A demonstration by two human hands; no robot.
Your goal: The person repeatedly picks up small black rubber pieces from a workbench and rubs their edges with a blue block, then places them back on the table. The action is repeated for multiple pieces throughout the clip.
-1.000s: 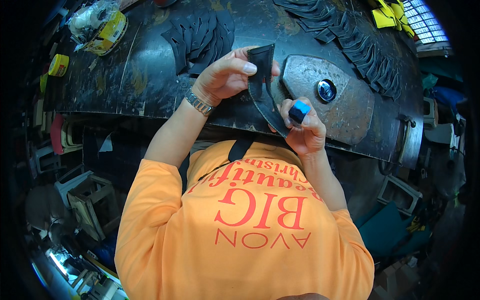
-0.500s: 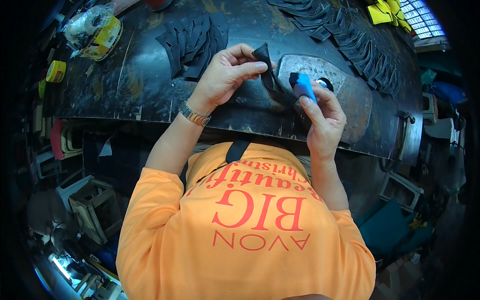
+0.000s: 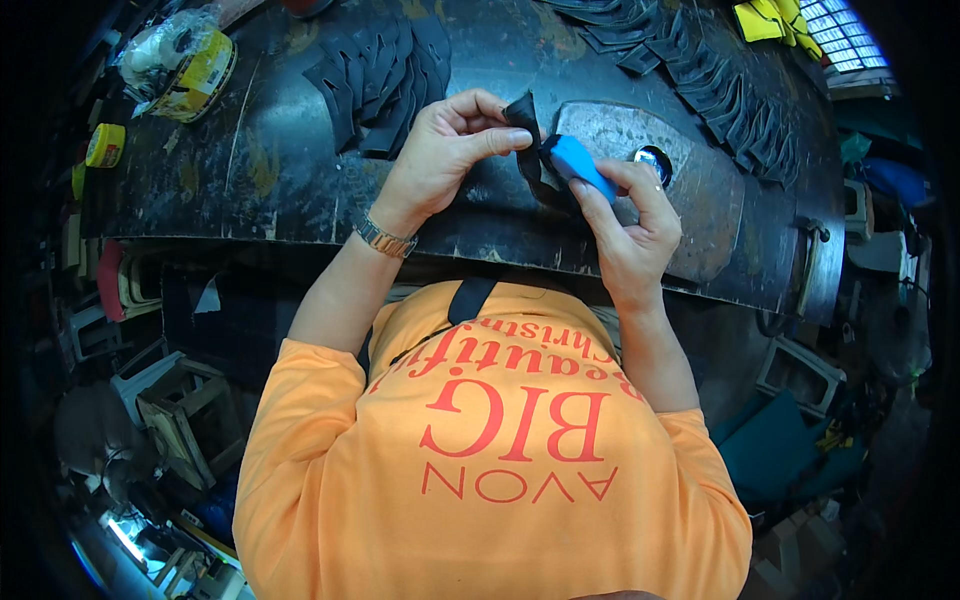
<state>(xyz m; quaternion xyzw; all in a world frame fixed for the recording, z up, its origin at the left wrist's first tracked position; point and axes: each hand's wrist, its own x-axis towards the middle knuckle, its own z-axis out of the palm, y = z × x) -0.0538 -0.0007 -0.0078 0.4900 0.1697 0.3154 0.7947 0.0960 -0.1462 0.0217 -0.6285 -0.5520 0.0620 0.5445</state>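
Pinched between the thumb and fingers of my left hand (image 3: 445, 150) is a curved black strip (image 3: 521, 108) that looks like leather, hanging down toward the slab. My right hand (image 3: 640, 230) grips a small blue block (image 3: 580, 168), sponge-like, with a blackened end. That dark end sits against or very close to the strip's edge; contact cannot be made out for sure. Behind my right fingers, a small round container (image 3: 653, 160) with dark, shiny contents rests on a worn grey slab (image 3: 605, 122).
Black cut pieces (image 3: 375, 80) lie fanned beyond my left hand. A long row of similar pieces (image 3: 715, 105) runs along the right. A yellow tub (image 3: 205, 80) with plastic wrap and a small yellow tin (image 3: 105, 146) stand at left. Yellow pieces (image 3: 765, 20) lie far right.
My right hand has moved left with the blue block, bringing its dark end to the strip. The round container now shows more fully. My left hand keeps its pinch.
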